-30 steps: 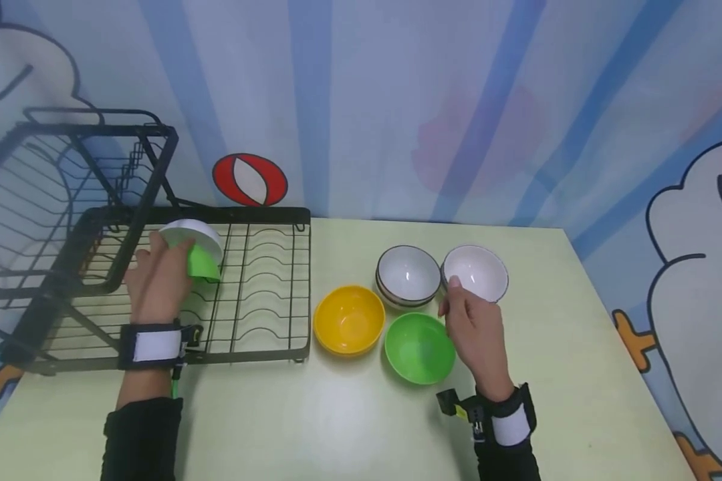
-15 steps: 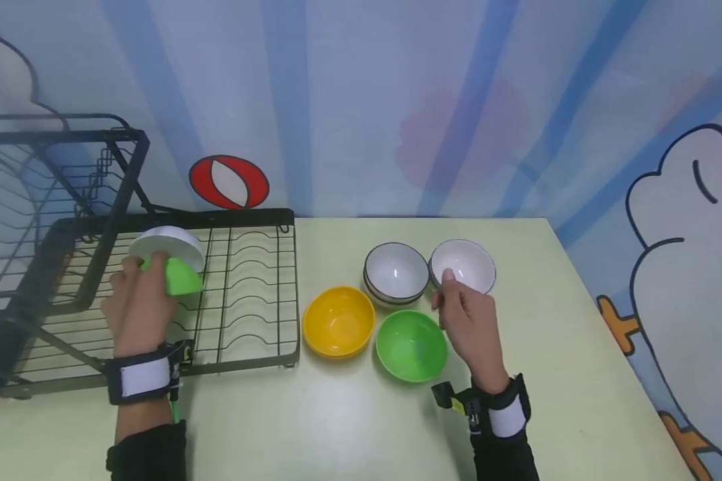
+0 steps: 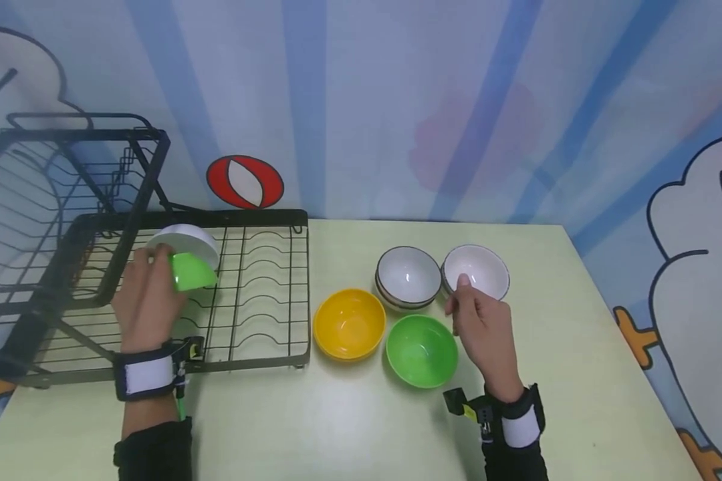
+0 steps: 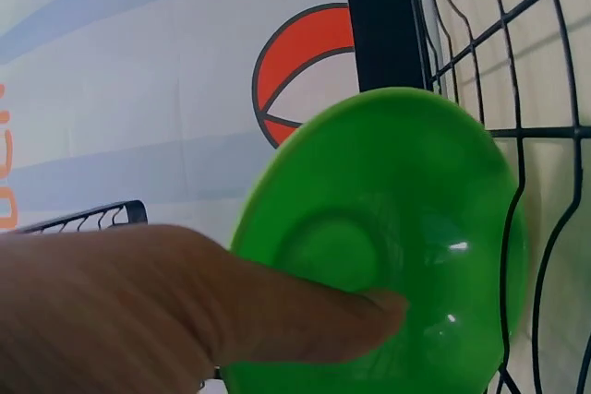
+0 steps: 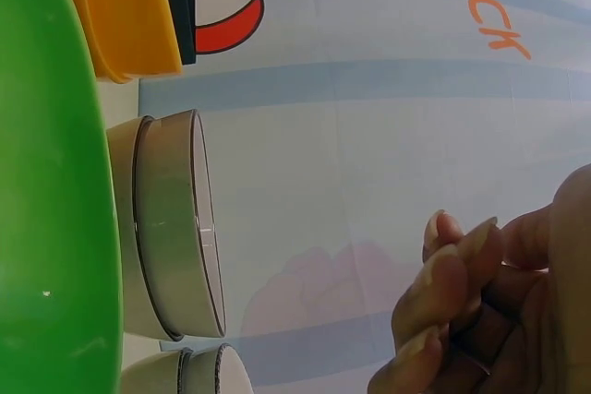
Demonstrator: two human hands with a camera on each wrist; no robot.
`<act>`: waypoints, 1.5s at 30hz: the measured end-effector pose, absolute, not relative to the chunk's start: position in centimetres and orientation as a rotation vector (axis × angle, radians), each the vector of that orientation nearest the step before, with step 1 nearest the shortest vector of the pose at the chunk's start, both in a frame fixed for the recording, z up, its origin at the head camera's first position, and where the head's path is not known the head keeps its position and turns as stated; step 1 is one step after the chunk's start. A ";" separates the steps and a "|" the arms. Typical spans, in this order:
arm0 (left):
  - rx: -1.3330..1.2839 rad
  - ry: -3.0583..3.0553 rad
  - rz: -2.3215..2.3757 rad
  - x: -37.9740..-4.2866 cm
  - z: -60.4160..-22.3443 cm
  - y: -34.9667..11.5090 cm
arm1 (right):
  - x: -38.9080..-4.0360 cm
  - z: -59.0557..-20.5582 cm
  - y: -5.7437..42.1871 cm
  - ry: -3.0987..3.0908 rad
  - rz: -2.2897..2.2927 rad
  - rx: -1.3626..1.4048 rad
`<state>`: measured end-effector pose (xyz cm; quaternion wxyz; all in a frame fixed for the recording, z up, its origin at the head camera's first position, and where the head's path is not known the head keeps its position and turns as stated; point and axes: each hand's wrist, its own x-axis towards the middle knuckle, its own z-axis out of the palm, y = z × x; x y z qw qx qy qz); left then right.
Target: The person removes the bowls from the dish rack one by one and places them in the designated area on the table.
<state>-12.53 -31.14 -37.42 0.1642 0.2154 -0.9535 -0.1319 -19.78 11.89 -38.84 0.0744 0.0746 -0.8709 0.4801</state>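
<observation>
In the head view, my left hand (image 3: 147,300) grips a green bowl (image 3: 192,272) turned on its side over the lower tier of the dish rack (image 3: 271,287). The left wrist view shows the thumb lying along the inside of this green bowl (image 4: 434,182), close to the rack wires (image 4: 517,136). Just behind it in the rack, a white bowl (image 3: 188,242) stands tilted. My right hand (image 3: 484,327) hovers by the bowls on the table, fingers loosely curled and holding nothing, as the right wrist view also shows with the same hand (image 5: 462,320).
On the table (image 3: 337,421) stand a yellow bowl (image 3: 349,324), another green bowl (image 3: 422,351), stacked white bowls (image 3: 408,274) and more white bowls (image 3: 481,264) to their right. The rack's raised upper tier (image 3: 138,220) rises left of my left hand. A printed curtain (image 3: 367,120) hangs behind.
My left hand has drawn the green bowl slightly left and nearer to me, and its tilt has changed. The right hand stays almost in place. The head view has shifted a little.
</observation>
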 end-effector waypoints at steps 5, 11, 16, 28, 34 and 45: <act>0.549 -2.694 -0.395 -12.2 -37.6 -31.2 | -19.6 -39.1 11.9 -2.642 1.436 0.211; 0.516 -2.672 -0.420 -12.3 -37.1 -30.9 | -19.6 -39.2 12.0 -2.628 1.443 0.193; 0.510 -2.665 -0.453 -12.3 -36.4 -30.6 | -19.6 -39.2 12.0 -2.623 1.455 0.194; 0.500 -2.694 -0.495 -11.3 -35.7 -29.6 | -19.5 -39.4 11.9 -2.688 1.405 0.207; 0.502 -2.689 -0.509 -11.5 -35.4 -28.5 | -19.3 -39.3 11.9 -2.712 1.381 0.215; 0.423 -2.615 -0.420 -12.8 -34.6 -26.9 | -19.9 -38.7 12.1 -2.635 1.406 0.217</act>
